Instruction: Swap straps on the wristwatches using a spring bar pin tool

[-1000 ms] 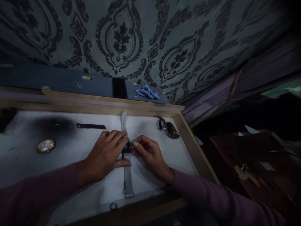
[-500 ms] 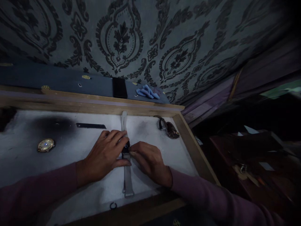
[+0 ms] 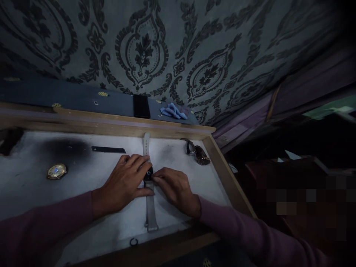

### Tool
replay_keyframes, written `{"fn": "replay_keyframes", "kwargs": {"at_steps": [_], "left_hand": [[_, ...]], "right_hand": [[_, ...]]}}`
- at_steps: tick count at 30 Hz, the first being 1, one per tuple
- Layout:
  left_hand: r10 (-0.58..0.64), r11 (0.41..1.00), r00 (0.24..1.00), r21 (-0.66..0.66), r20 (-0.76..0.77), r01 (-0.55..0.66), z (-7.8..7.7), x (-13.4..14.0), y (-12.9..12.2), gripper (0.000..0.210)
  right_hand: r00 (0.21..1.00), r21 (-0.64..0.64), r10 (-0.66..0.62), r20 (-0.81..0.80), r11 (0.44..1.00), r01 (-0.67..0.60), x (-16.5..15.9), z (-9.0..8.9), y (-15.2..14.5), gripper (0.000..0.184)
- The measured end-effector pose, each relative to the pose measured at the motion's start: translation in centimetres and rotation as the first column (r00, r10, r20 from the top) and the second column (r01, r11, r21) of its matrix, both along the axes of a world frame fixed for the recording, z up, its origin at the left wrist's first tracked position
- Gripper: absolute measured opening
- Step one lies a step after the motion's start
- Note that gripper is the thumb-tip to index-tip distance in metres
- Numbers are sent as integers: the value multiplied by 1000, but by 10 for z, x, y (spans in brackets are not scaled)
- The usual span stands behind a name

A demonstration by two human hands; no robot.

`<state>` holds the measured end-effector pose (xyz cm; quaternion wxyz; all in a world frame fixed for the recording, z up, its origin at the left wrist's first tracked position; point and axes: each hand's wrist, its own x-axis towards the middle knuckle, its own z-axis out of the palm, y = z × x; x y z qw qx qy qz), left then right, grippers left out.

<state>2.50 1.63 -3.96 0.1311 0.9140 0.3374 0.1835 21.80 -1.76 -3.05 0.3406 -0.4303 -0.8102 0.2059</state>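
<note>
A smartwatch [image 3: 148, 175] with a dark face and a grey strap lies flat on the white tray floor, its band stretched away from me and toward me. My left hand [image 3: 122, 178] holds the case from the left, with fingers over its far end and the thumb across the near strap. At the case's right edge, my right hand [image 3: 175, 187] is closed in a pinch against the watch. Whether a small part sits between those fingertips is hidden. A dark ring-shaped piece [image 3: 134, 241] rests near the tray's front edge.
A wooden-rimmed tray [image 3: 178, 130] surrounds the work. Inside are a round watch [image 3: 56, 171], a black blade [image 3: 108, 149] and wristwatches [image 3: 200, 155] at the right. Beyond the rim lie a black phone [image 3: 141, 106] and a blue cloth [image 3: 174, 111].
The view has shifted slightly. Both hands keep their places on the smartwatch, and nothing on the tray has visibly moved.
</note>
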Motion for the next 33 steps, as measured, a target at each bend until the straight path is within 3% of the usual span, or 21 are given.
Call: {"fn": "replay_keyframes", "kwargs": {"at_steps": [3, 6, 10, 19, 33], "left_hand": [[-2, 1000, 1000, 5, -7, 2, 0, 0, 0, 58], [-3, 1000, 1000, 0, -7, 3, 0, 0, 1, 58], [-8, 1000, 1000, -9, 6, 8, -1, -1, 1, 56], [-9, 1000, 1000, -4, -2, 9, 1, -1, 1, 56], [-14, 1000, 1000, -17, -10, 14, 3, -1, 1, 56]], "right_hand": [[984, -221, -104, -148, 973, 70, 0, -1, 2, 17], [918, -462, -234, -319, 884, 65, -1, -4, 6, 23], [848, -591, -320, -423, 807, 10, -2, -5, 9, 29], [832, -595, -337, -441, 803, 10, -6, -9, 8, 30], [875, -501, -289, -388, 863, 63, -8, -9, 6, 26]]}}
